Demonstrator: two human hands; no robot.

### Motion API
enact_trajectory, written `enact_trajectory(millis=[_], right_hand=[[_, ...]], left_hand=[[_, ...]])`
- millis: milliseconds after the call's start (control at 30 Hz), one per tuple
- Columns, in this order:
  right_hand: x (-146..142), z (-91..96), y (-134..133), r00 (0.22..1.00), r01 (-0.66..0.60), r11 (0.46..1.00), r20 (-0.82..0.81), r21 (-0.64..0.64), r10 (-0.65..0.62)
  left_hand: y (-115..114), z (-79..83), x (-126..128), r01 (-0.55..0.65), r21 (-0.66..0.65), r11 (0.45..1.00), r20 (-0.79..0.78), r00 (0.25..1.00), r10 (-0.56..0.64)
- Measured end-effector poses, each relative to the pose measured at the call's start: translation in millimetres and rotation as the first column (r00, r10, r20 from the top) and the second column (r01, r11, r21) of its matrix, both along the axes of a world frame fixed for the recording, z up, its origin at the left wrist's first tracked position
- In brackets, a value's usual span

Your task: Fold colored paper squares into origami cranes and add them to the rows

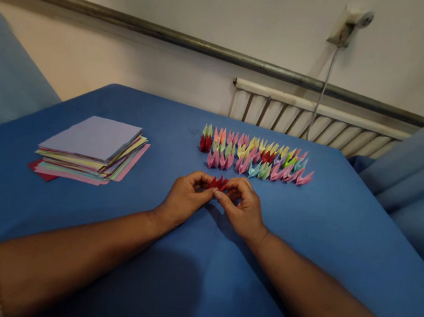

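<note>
Between my two hands, just above the blue tabletop, is a small red folded-paper crane [218,183] with pointed tips sticking up. My left hand [187,198] pinches it from the left side with thumb and forefinger. From the right, my right hand [242,207] grips it the same way, and the two thumbs nearly meet in front. The fingers cover the crane's lower part and sides. Beyond my hands, rows of finished paper cranes [253,155] in pink, yellow, green, red and blue stand close together.
A thick stack of square coloured paper [92,138] lies to the left, a lilac sheet on top and a red corner [45,171] poking out below. The blue table [189,286] reaches to a wall with a metal pipe [156,28], a radiator [305,115] and a plugged socket [345,29]. Curtains hang on both sides.
</note>
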State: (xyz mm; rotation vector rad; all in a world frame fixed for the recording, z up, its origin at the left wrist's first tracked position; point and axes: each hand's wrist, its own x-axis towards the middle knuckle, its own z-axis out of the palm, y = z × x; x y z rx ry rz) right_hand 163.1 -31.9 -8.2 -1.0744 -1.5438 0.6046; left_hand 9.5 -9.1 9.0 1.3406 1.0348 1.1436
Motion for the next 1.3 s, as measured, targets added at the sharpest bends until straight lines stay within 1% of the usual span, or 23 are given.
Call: enact_trajectory(millis=[67,133,333,400,467,567,700,800,900,967,1033,1133,1300], right_hand=[[0.2,-0.5,1.0,1.000,-0.022,1.000,0.004,0.001,0.022],[1.2,-1.9,3.0,1.000,-0.030,1.000,0.000,0.005,0.030],[5.9,-5.4,9.2,1.000,0.023,0.998,0.003,0.050,-0.023],[6.6,-5.7,9.2,1.000,0.013,0.998,0.004,0.057,-0.013],[6.6,-6.4,8.6,1.000,-0.017,0.998,0.017,0.053,0.016],[6.2,-8.8,8.1,0.998,-0.053,0.998,0.034,0.033,0.052],[5.6,-12.0,8.9,0.999,-0.053,0.999,0.012,0.004,0.053],[5.4,-12.4,9.5,0.998,-0.053,0.999,0.022,0.004,0.053],[5.2,-12.5,9.8,0.998,-0.054,0.998,0.029,0.007,0.054],[5.0,-12.9,10.2,0.998,-0.058,0.998,0.019,-0.006,0.058],[4.7,-13.2,10.4,0.998,-0.063,0.998,0.011,-0.025,0.064],[4.7,-12.1,10.2,0.998,-0.054,0.998,0.020,-0.045,0.055],[5.6,-8.5,8.9,0.992,-0.001,0.998,0.122,-0.067,0.009]], left_hand=[[-1.7,0.5,0.2,0.009,0.048,0.999,-0.040,0.999,-0.007],[-4.0,2.3,0.5,0.022,0.066,0.998,-0.044,0.999,-0.019],[-6.3,8.8,-1.7,0.115,-0.012,0.993,0.047,0.992,-0.114],[-4.1,8.8,-3.0,0.122,0.003,0.993,0.054,0.991,-0.122],[-1.0,7.7,-4.0,0.123,0.038,0.992,0.035,0.992,-0.124],[3.3,6.1,-5.5,0.127,0.072,0.989,-0.058,0.991,-0.122],[7.6,3.2,-7.7,0.116,0.115,0.987,-0.179,0.979,-0.094],[10.5,-2.3,-9.0,0.125,0.098,0.987,-0.168,0.980,-0.108],[12.1,-7.4,-8.9,0.144,0.025,0.989,-0.091,0.986,-0.141],[12.2,-8.4,-8.6,0.142,-0.018,0.990,-0.064,0.988,-0.143],[12.2,-7.7,-8.5,0.127,-0.027,0.992,-0.080,0.988,-0.129],[13.3,-6.7,-9.6,0.116,-0.001,0.993,-0.152,0.982,-0.115],[15.8,-9.1,-12.1,0.119,0.052,0.992,-0.219,0.970,-0.105]])
